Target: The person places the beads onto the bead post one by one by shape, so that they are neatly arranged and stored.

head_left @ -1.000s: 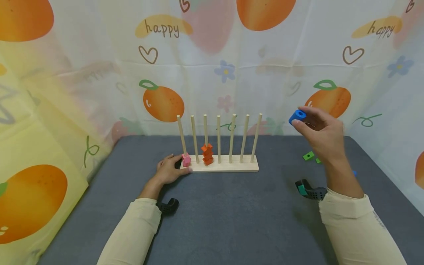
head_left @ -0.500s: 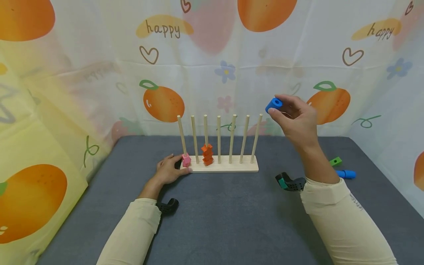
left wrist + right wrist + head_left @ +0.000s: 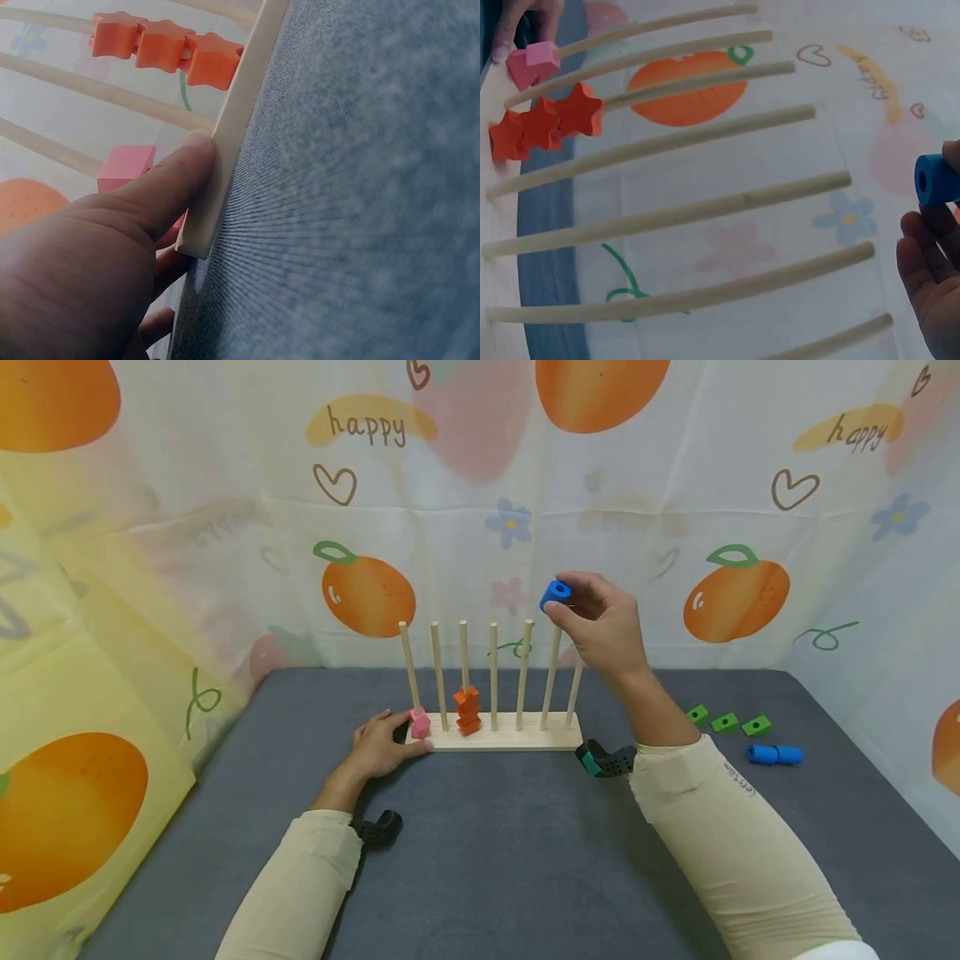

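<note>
A wooden peg rack (image 3: 495, 742) with several upright rods stands on the grey mat. My right hand (image 3: 600, 627) pinches a blue cylinder bead (image 3: 556, 594) (image 3: 936, 178) just above the top of the second rod from the right (image 3: 551, 677). My left hand (image 3: 378, 747) rests at the rack's left end, its thumb (image 3: 176, 176) pressed against the base edge (image 3: 232, 131). A pink cube bead (image 3: 419, 723) (image 3: 124, 166) sits on the leftmost rod. Three orange star beads (image 3: 467, 710) (image 3: 544, 124) are stacked on the third rod.
Three green blocks (image 3: 726, 722) and a blue cylinder pair (image 3: 775, 754) lie on the mat at the right. A fruit-print cloth (image 3: 480, 502) walls in the back and sides. Black wrist camera mounts (image 3: 606, 761) sit on both forearms.
My right hand has carried the blue bead leftward and slightly up, from right of the rack to above the second rod from the right. The left hand has stayed put.
</note>
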Demonstrator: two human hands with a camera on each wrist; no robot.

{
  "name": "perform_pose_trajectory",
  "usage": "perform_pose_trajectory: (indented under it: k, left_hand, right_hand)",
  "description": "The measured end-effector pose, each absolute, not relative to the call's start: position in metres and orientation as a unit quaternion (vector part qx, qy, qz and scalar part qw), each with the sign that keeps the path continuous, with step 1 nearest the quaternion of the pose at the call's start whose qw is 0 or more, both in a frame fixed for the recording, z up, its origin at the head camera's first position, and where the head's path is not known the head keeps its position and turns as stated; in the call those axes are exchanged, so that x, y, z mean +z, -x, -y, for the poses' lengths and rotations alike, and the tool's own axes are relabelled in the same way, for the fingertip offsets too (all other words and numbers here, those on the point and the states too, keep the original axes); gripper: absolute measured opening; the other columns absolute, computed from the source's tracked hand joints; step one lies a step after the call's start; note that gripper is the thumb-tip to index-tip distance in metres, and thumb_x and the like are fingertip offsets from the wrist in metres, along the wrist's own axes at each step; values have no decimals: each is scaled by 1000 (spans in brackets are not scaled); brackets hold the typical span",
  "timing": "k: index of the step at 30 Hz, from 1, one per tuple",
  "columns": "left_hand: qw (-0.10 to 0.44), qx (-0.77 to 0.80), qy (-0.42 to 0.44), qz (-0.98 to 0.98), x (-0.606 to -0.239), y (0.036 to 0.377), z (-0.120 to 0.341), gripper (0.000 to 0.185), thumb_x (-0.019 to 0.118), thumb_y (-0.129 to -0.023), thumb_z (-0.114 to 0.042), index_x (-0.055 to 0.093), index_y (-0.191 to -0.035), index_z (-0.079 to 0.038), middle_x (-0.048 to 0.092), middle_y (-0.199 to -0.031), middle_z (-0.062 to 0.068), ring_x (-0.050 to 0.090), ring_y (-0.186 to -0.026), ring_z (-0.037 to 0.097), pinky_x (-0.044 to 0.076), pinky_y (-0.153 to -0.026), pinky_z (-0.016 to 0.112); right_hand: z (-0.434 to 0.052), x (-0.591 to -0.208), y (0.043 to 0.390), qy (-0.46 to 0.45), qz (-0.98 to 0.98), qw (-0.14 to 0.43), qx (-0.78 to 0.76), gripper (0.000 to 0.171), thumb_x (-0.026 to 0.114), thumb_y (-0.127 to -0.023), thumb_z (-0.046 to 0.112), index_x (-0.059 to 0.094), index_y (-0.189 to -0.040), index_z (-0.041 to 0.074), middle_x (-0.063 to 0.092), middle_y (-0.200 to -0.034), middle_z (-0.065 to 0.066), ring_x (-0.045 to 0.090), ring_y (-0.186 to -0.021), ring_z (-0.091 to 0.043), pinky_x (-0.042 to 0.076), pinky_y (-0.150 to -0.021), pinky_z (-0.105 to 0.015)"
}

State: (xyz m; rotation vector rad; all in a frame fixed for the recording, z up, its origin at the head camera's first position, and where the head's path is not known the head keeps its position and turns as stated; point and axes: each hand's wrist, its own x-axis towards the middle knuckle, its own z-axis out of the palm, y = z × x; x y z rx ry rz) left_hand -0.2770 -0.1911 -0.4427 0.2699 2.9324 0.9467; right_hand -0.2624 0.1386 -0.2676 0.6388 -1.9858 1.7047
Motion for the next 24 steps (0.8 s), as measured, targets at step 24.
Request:
perform_pose_trajectory:
  k: [24]
  left_hand:
    - [22,308,-93,-946,-443,276,192,78,74,-83,-45,47,-143,-4,46,-141,22,20,-139,39,6,-106,60]
  right_hand:
    - [-118,-312,278,-177,737,105,644,59,69,-88,6,45,-143,8,54,-112,-15,57,-103,-28,48,-87,-38]
